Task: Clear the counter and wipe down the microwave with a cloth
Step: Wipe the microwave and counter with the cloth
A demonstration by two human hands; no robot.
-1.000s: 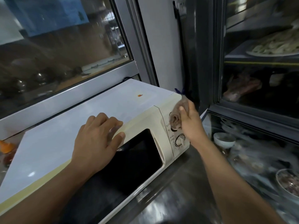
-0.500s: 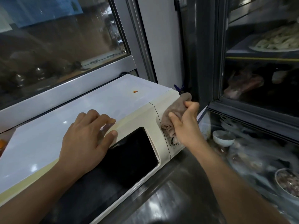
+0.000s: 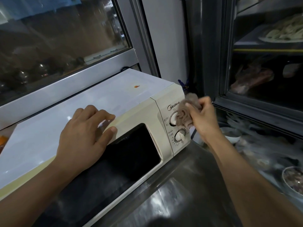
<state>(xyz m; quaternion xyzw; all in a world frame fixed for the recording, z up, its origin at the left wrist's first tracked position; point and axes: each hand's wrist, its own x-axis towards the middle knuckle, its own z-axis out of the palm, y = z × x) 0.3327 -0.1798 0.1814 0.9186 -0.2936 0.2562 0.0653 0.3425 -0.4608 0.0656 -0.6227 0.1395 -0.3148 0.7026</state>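
Observation:
A cream-white microwave [image 3: 101,97] with a dark glass door stands on the steel counter [image 3: 188,194]. My left hand [image 3: 85,133] rests flat on its top front edge, fingers spread above the door. My right hand [image 3: 203,118] grips a bunched grey-brown cloth [image 3: 186,112] and presses it against the control panel, over the upper dial. The lower dial [image 3: 179,136] is uncovered. A small orange spot [image 3: 136,86] marks the microwave's top.
A glass window with a metal frame [image 3: 68,82] runs behind the microwave. To the right is a dark glass-fronted cabinet [image 3: 262,63] with food on shelves. Bowls [image 3: 229,133] and dishes sit low at the right, beyond the counter's edge.
My right hand has carried the cloth from the panel's left side to its right, over the upper dial. The left hand stays on the microwave's top.

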